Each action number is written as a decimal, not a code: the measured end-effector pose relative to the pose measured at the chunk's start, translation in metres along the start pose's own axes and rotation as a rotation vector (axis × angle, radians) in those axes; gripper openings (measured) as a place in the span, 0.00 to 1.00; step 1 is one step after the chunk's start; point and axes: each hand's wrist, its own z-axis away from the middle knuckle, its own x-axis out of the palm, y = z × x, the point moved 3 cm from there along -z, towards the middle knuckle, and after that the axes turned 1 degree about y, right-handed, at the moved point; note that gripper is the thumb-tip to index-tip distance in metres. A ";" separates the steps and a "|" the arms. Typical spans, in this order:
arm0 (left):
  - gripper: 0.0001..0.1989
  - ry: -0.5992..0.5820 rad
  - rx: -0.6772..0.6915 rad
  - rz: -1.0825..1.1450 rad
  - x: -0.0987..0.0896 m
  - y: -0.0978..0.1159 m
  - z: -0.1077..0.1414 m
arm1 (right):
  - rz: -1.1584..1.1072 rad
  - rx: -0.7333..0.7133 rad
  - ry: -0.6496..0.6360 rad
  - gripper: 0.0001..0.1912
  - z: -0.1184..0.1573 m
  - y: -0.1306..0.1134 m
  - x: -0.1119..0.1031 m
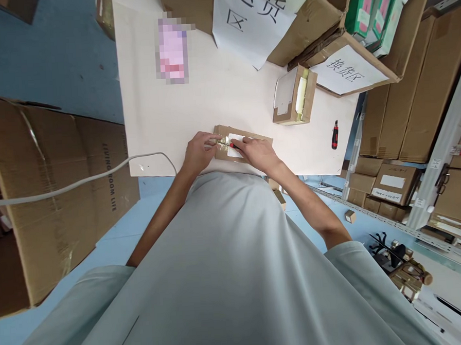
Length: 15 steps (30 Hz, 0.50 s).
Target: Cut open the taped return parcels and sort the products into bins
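A small cardboard box [256,136] with a white label and clear tape lies flat near the table's front edge. My left hand [200,152] grips its left end, with index finger and thumb at the taped edge. My right hand [257,153] rests over the box's right part and is closed around a red-handled tool [232,145]. The tool's thin dark tip points left, over the tape by my left fingertips. Whether it is a knife or a screwdriver I cannot make out, as my fingers cover most of the handle.
On the white table [150,115] are a taller taped carton [293,96], a red-and-black utility knife [334,135] and a blurred pink item [173,49]. Large open boxes with paper signs [259,16] stand behind. A white cable [80,181] crosses at left; loaded shelves [428,183] stand right.
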 end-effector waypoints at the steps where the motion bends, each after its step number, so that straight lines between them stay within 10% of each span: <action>1: 0.16 0.003 -0.004 -0.002 0.000 0.000 -0.001 | 0.015 -0.005 -0.004 0.25 -0.002 -0.001 -0.001; 15: 0.15 0.041 -0.010 -0.044 0.000 -0.001 -0.004 | 0.046 0.050 -0.010 0.20 -0.003 0.000 -0.004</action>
